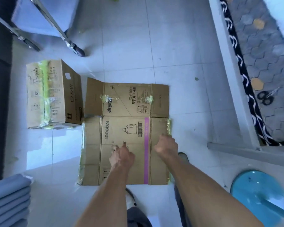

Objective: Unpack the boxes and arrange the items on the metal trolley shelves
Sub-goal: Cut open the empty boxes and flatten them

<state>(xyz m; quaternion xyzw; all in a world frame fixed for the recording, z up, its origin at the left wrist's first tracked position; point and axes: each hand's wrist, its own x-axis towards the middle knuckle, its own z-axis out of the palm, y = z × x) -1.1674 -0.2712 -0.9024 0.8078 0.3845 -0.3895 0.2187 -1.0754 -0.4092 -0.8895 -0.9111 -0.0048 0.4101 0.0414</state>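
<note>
While the camera looks straight down at a pale tiled floor point(129, 46), a flattened cardboard box point(126, 133) lies at the centre, its flaps spread out and scraps of clear tape stuck along the edges. Printing on it shows a jug outline, a barcode, a number and a pink stripe.

Two bare forearms reach in from 6 o'clock. The left hand point(121, 157) is over the near left part of the flat box, its fingers point(116, 147) bent downward toward the cardboard; whether they press it or pinch anything cannot be told. The right hand point(166, 145) is over the near right part, beside the pink stripe, with its fingers curled under the palm; whether they hold an edge cannot be told.

At 9 o'clock from the flat box, just beside it, stands a sealed box point(53, 94) printed "CLEAR", wrapped in yellowish tape. At 11 o'clock are the trolley point(56, 27) legs and wheels, chrome tubes with a shelf above them, blurred.

At 3 o'clock a raised grey ledge borders a hexagon-patterned mat point(269, 59) with a black and white edge, and scissors point(266, 96) lie on the mat. At 5 o'clock is a blue stool point(259, 192). At 8 o'clock sits a stack of grey folded fabric point(8, 197). Shoes point(130, 199) show at 6 o'clock beneath the arms.
</note>
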